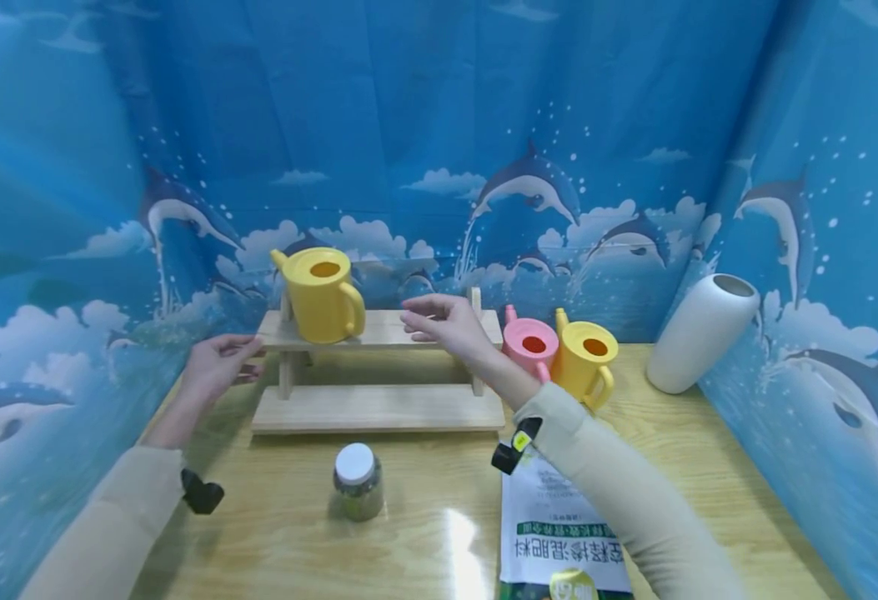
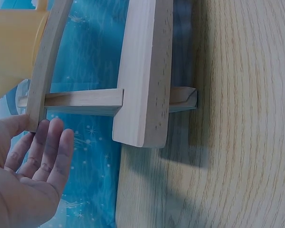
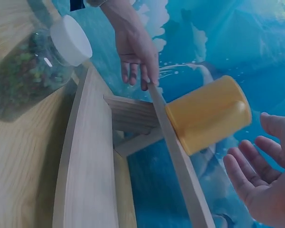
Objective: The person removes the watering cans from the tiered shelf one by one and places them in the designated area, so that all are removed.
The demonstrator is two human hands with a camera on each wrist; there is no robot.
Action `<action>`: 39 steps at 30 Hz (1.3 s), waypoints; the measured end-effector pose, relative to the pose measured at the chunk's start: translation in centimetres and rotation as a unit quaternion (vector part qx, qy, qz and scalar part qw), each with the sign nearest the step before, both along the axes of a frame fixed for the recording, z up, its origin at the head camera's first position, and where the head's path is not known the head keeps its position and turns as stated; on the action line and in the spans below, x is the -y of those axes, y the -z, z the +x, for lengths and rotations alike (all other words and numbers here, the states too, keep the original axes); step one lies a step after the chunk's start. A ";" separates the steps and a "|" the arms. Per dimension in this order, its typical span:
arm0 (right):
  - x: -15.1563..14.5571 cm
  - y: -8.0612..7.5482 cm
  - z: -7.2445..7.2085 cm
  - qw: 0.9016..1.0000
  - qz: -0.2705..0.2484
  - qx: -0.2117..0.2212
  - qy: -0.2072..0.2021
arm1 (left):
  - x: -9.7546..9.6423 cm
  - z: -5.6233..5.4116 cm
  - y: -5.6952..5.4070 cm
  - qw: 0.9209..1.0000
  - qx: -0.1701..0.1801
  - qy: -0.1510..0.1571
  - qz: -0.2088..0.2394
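Head view: the yellow watering can (image 1: 321,298) sits at 10 o'clock on the two-tier wooden shelf (image 1: 378,408), left hand (image 1: 213,367) pinching the top board's 9 o'clock end, probably steadying it, right hand (image 1: 449,327) loose and empty at the can's 3.

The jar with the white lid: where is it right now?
In the head view, the jar stands left of centre on the table, in front of the wooden stand and to the left of the printed bag.
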State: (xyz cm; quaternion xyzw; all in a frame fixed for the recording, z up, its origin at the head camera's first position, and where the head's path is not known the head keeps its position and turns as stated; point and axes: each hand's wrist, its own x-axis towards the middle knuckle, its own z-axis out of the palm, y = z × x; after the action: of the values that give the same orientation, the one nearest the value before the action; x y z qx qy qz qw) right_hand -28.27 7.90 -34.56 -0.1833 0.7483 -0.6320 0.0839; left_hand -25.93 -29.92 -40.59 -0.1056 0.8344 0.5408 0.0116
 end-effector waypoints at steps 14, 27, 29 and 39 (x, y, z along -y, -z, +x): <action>7.3 -0.3 -2.5 1.000 0.006 -0.004 -0.019 | -0.1 -0.6 0.3 0.999 0.012 -0.030 0.000; 5.2 -1.2 -2.2 0.999 0.031 0.009 -0.042 | -0.1 -0.3 0.2 1.000 -0.005 -0.013 0.005; 4.3 -1.4 -2.0 0.999 0.025 0.012 -0.041 | 0.0 -0.4 0.2 1.000 -0.006 -0.013 0.006; -2.0 -2.4 -0.4 1.000 -0.003 0.018 -0.006 | 0.3 -0.1 0.3 1.000 -0.005 -0.002 0.005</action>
State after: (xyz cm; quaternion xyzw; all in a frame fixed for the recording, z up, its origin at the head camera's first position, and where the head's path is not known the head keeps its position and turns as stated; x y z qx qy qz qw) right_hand -28.65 9.89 -32.19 -0.1766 0.7436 -0.6370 0.1010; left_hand -26.04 -30.18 -40.86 -0.1044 0.8318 0.5452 0.0073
